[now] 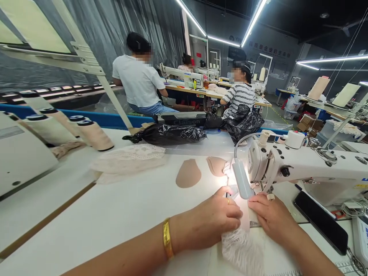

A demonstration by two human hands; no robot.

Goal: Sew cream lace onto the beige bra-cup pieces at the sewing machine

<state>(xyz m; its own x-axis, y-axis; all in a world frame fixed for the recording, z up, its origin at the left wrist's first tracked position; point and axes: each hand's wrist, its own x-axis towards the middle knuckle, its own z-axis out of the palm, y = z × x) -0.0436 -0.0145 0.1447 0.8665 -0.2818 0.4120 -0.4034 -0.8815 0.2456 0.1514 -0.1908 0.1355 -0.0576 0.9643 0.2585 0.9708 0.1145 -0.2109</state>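
My left hand [217,220], with a gold bracelet at the wrist, is closed on pale pink fabric [244,212] beside the sewing machine's needle area. White lace [241,249] hangs from that fabric toward the table's front. On the right, my right hand [271,214] presses near the machine's foot at the fabric's edge; whatever lies under its fingertips is hidden. A small grey lamp [242,180] lights the spot between both hands, below the head of the white sewing machine [287,163]. Two beige pieces, one rounded [188,173] and one partly under lace [216,165], lie behind my left hand.
A black phone [321,222] lies right of my right hand. Cream lace [129,159], thread cones [93,134] and a black plastic bag [172,134] are on the table's left and back. Beyond, a person in white [138,80] and one in stripes [240,92] sit at machines.
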